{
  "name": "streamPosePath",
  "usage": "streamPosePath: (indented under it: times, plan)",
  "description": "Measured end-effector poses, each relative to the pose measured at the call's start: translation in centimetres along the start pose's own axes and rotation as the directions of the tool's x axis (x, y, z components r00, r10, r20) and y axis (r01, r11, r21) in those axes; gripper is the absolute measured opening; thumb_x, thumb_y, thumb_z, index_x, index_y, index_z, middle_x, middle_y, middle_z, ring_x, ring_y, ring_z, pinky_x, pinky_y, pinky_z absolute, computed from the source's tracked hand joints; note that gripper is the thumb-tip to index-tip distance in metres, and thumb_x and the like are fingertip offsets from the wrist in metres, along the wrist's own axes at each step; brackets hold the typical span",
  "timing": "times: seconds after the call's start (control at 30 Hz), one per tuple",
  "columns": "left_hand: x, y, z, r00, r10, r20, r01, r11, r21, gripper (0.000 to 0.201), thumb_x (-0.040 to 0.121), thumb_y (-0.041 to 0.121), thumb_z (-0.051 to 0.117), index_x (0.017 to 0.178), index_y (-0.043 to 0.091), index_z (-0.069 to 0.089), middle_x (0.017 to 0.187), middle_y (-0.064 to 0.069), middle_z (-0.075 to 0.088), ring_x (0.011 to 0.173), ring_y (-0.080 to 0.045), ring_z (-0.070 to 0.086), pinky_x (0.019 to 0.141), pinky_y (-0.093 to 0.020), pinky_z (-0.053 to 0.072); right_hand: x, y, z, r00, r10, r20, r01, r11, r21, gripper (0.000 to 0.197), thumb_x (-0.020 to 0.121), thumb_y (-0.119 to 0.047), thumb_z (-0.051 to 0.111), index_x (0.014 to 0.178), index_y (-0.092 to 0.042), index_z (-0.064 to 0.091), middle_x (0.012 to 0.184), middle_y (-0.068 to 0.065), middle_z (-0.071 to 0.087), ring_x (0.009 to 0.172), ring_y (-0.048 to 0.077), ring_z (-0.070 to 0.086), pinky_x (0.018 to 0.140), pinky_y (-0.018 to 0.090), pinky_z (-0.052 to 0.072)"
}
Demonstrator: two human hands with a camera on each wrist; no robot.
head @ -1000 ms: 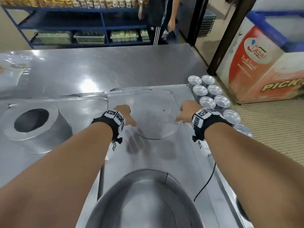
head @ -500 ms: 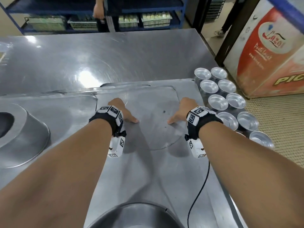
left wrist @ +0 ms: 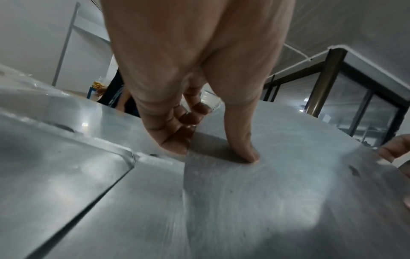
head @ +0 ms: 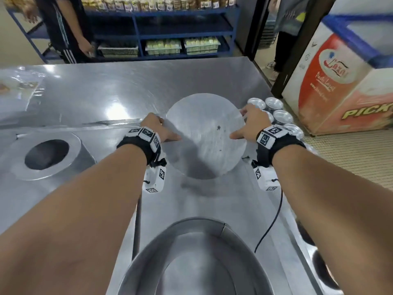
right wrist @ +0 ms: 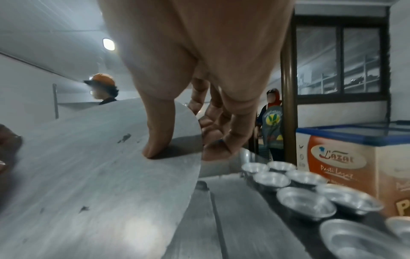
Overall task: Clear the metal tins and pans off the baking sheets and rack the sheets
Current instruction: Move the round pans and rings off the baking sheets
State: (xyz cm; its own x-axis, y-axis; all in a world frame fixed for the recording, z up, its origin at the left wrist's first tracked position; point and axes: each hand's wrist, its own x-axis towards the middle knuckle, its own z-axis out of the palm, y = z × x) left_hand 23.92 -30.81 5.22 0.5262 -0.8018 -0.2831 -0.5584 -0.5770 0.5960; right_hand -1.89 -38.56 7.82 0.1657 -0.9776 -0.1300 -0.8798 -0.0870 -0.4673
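**Round disc up off the baking sheet, both hands on its rim**

Nearest me, the large oval grey metal pan (head: 191, 256) sits on the flat silver baking sheet (head: 244, 209), not yet cleared. Beyond it, I hold the flat round silver metal disc (head: 204, 135) tilted above the sheet, its shadow lying on the sheet beneath it. My left hand (head: 158, 129) pinches the disc's left rim: the thumb (left wrist: 241, 136) presses down on the top face and the fingers (left wrist: 175, 138) curl under the edge. My right hand (head: 247, 124) does the same on the right rim, thumb (right wrist: 158, 138) on top, fingers (right wrist: 224, 145) wrapped below. Both hands are closed on the disc, neither wide

I judge this to be the clearing step, with the disc lifted and needing a place off the sheet. The next move calls for carrying it level, since a thin plate held only at two edges could slip or swing

Just right of my right hand, the small round shiny aluminium tins (right wrist: 303, 199) stand clustered at the table edge. Left, on a neighbouring sheet, stands a tall grey metal ring mould (head: 47, 156). Farther off lies the wide steel table (head: 127, 86)
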Motion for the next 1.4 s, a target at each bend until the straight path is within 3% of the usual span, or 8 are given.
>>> streamPosePath:
  times: [0.33, 0.5, 0.63, 0.8, 0.93, 1.07, 1.23, 1.4]
  plan:
    - [-11.1, 1.0, -7.8, 0.972, 0.224, -0.073, -0.231, 0.965, -0.121, 0.062, 0.064, 0.053, 0.088, 0.094, 0.015, 0.05, 0.103, -0.009, 0.064, 0.096, -0.029, 0.066, 0.089, -0.044, 0.056, -11.4, -2.8, -8.0, 0.977, -0.114, -0.182, 0.131, 0.988, 0.085, 0.057, 0.064, -0.023, 0.089, 0.109, -0.017, 0.054, 0.102, 0.001, 0.061, 0.091, 0.022, 0.059, 0.075, 0.033, 0.05]
    - [-16.9, -0.5, -10.1, 0.966, 0.254, -0.047, -0.258, 0.939, -0.229, 0.065, 0.064, 0.041, 0.092, 0.107, 0.011, 0.053, 0.103, -0.005, 0.059, 0.098, -0.027, 0.063, 0.076, -0.049, 0.061, -17.3, -3.2, -9.3, 0.975, -0.137, -0.174, 0.157, 0.982, 0.102, 0.051, 0.073, -0.021, 0.085, 0.112, -0.017, 0.054, 0.107, 0.004, 0.061, 0.096, 0.026, 0.061, 0.082, 0.042, 0.055]
    - [-21.6, -2.2, -10.6, 0.954, 0.298, 0.036, -0.284, 0.936, -0.209, 0.04, 0.072, 0.024, 0.089, 0.082, 0.016, 0.051, 0.084, -0.001, 0.058, 0.077, -0.021, 0.062, 0.06, -0.047, 0.062, -21.6, -2.5, -8.4, 0.981, -0.107, -0.16, 0.128, 0.984, 0.123, 0.044, 0.075, -0.021, 0.084, 0.11, -0.016, 0.058, 0.104, 0.007, 0.063, 0.096, 0.026, 0.063, 0.083, 0.041, 0.057]
    - [-24.0, -5.5, -9.5, 0.937, 0.346, 0.047, -0.339, 0.933, -0.121, 0.055, 0.067, 0.031, 0.092, 0.102, 0.013, 0.053, 0.092, -0.005, 0.058, 0.077, -0.026, 0.064, 0.047, -0.049, 0.059, -24.9, -1.1, -5.8, 0.989, -0.076, -0.123, 0.09, 0.99, 0.108, 0.037, 0.072, -0.034, 0.079, 0.096, -0.031, 0.052, 0.103, 0.005, 0.064, 0.095, 0.03, 0.065, 0.084, 0.045, 0.056]
    - [-25.5, -8.2, -7.8, 0.914, 0.399, 0.078, -0.396, 0.917, -0.05, 0.049, 0.072, 0.041, 0.086, 0.096, 0.01, 0.057, 0.093, -0.01, 0.063, 0.077, -0.029, 0.068, 0.056, -0.047, 0.061, -27.0, 0.7, -3.5, 0.996, -0.035, -0.079, 0.048, 0.986, 0.16, 0.026, 0.083, -0.026, 0.075, 0.1, -0.022, 0.056, 0.093, 0.004, 0.062, 0.089, 0.029, 0.065, 0.076, 0.044, 0.058]
    - [-26.1, -10.5, -6.0, 0.902, 0.419, 0.106, -0.422, 0.907, 0.007, 0.048, 0.076, 0.045, 0.082, 0.092, 0.006, 0.06, 0.09, -0.012, 0.064, 0.081, -0.03, 0.067, 0.06, -0.047, 0.061, -29.1, 2.2, -1.5, 1.0, 0.02, 0.009, -0.022, 0.963, 0.268, 0.027, 0.086, -0.02, 0.074, 0.108, -0.019, 0.057, 0.089, 0.003, 0.058, 0.079, 0.02, 0.063, 0.051, 0.031, 0.056]
    - [-26.5, -12.8, -4.4, 0.887, 0.444, 0.125, -0.454, 0.888, 0.073, 0.035, 0.087, 0.046, 0.071, 0.091, 0.011, 0.066, 0.088, -0.004, 0.067, 0.084, -0.025, 0.065, 0.07, -0.034, 0.056, -30.7, 3.3, 0.0, 0.996, 0.016, 0.084, -0.036, 0.969, 0.244, 0.024, 0.084, -0.014, 0.076, 0.1, -0.012, 0.059, 0.079, 0.011, 0.063, 0.077, 0.034, 0.069, 0.063, 0.044, 0.062]
    - [-26.8, -14.0, -3.2, 0.884, 0.438, 0.162, -0.442, 0.897, -0.016, 0.028, 0.092, 0.04, 0.067, 0.089, 0.013, 0.075, 0.085, -0.003, 0.072, 0.074, -0.02, 0.068, 0.076, -0.036, 0.059, -31.7, 4.1, 0.5, 0.984, 0.001, 0.179, -0.05, 0.962, 0.27, 0.028, 0.083, -0.005, 0.075, 0.104, -0.013, 0.059, 0.08, 0.014, 0.065, 0.069, 0.028, 0.067, 0.062, 0.043, 0.062]
